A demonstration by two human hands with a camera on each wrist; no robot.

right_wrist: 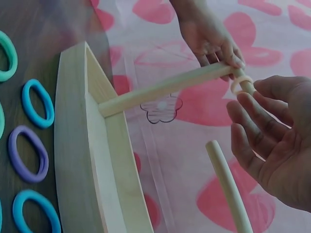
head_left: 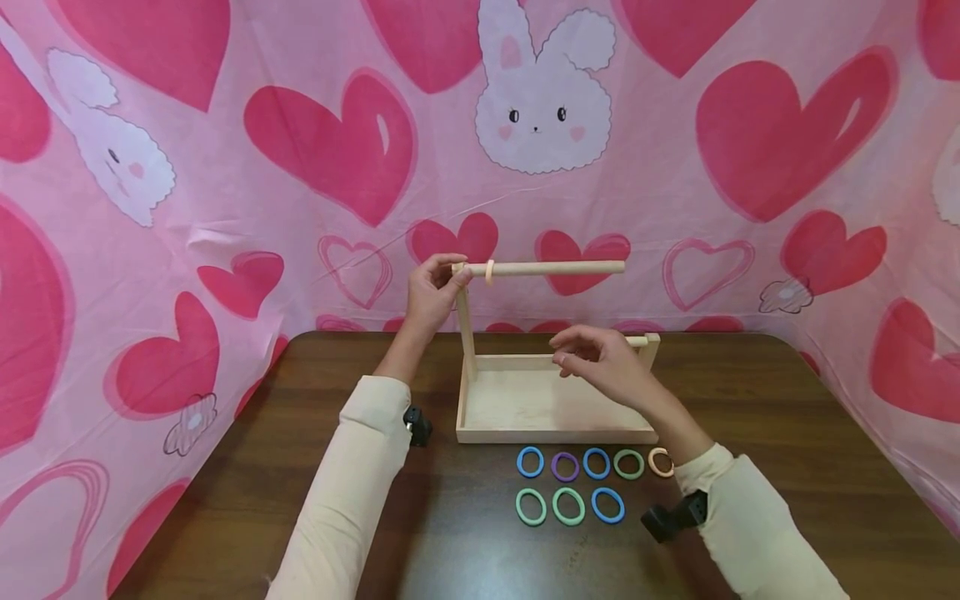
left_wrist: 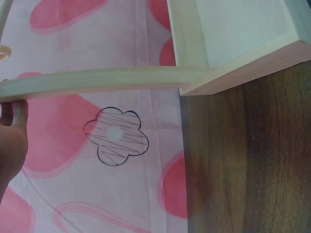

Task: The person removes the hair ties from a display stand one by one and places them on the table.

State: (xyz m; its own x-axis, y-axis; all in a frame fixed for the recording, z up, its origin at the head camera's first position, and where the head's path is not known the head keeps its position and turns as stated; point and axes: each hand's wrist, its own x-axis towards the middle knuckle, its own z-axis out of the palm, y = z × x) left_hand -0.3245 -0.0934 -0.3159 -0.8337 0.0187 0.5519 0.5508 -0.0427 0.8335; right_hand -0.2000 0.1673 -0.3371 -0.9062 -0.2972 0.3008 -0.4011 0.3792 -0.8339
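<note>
My left hand grips the top of the upright wooden post, where a long horizontal rod joins it. A peach ring hangs on that rod, close to the left fingers. My right hand is held over the wooden tray base, its fingers loosely bent and nothing in them. In the right wrist view, the right fingertips overlap the area by the ring. The shorter post at the right side carries a second rod, partly hidden behind the right hand in the head view.
In front of the tray lie two rows of rings: blue, purple, green and peach, with several more blue and green ones. The dark wooden table ends at a pink heart-patterned cloth.
</note>
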